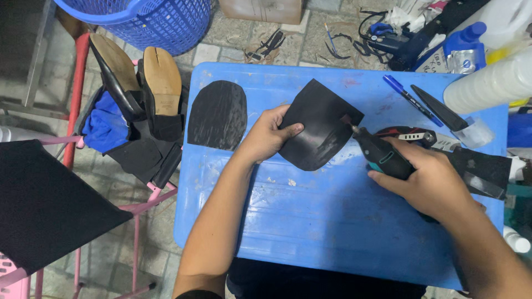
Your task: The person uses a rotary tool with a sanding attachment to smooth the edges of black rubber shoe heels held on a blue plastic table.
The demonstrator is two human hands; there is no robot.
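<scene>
My left hand (267, 134) pinches the left edge of a black rubber sole piece (320, 126), holding it tilted just above the blue plastic table (310, 221). In my right hand (429, 180) is a black and teal rotary tool (379, 154), gripped around its body. The tool's small tip touches the sole piece near its right edge. A second black sole piece (217, 115), rounded at the top, lies flat on the table to the left of my left hand.
Two shoes (138, 88) lie sole-up on a pink rack at the left, below a blue basket (145, 19). A blue pen (412, 99), a black knife (440, 109), white bottles (487, 83) and a black strip (479, 169) crowd the table's right side.
</scene>
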